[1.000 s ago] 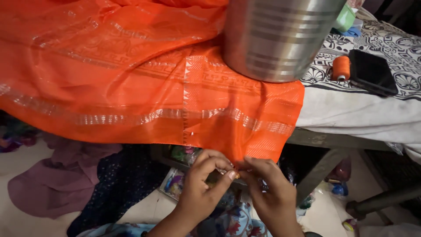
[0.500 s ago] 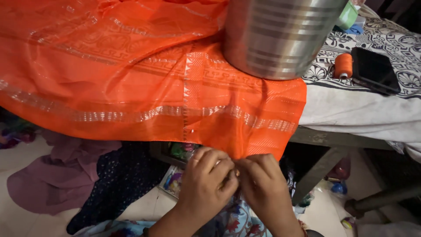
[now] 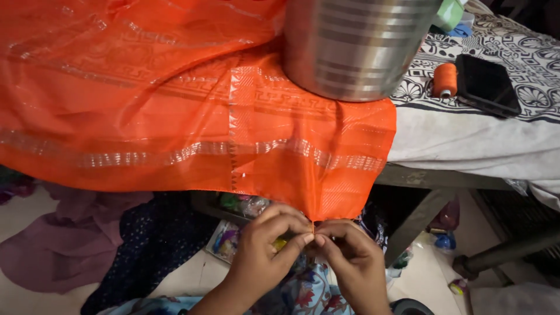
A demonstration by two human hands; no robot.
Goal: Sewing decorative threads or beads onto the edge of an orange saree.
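My left hand (image 3: 265,256) and right hand (image 3: 353,262) meet at the lowest hanging point of the orange cloth (image 3: 192,111), fingers of both pinched shut on its bottom edge, fingertips touching each other. The cloth lies spread over the bed (image 3: 466,134), its long axis running left to right, silver woven bands following that line, and its near edge drooping off the side toward me. A large steel container (image 3: 356,44) stands on the cloth's upper right part; I cannot see inside it. Beside it on the black-and-white patterned cover sit an orange thread spool (image 3: 445,79) and a flat black phone (image 3: 487,84), just touching. Below the cloth, purple fabric (image 3: 52,245) lies crumpled on the floor.
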